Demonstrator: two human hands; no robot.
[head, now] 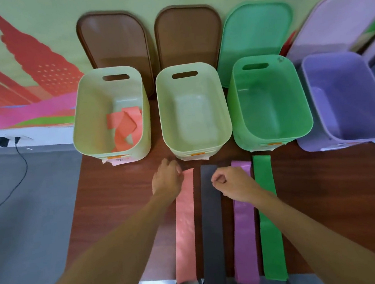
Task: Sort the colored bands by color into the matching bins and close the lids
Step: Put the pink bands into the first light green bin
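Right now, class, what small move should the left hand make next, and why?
Probably lift the far end of the salmon band toward the leftmost bin: the left hand is at that end, and that open bin holds folded bands of the same colour.

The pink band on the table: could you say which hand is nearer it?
Left. The left hand is at the pink band's far end; the right hand is over the black band.

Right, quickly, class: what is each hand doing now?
Left hand: pinches the top end of the pink band.
Right hand: fingers curled, holding nothing, above the black band.
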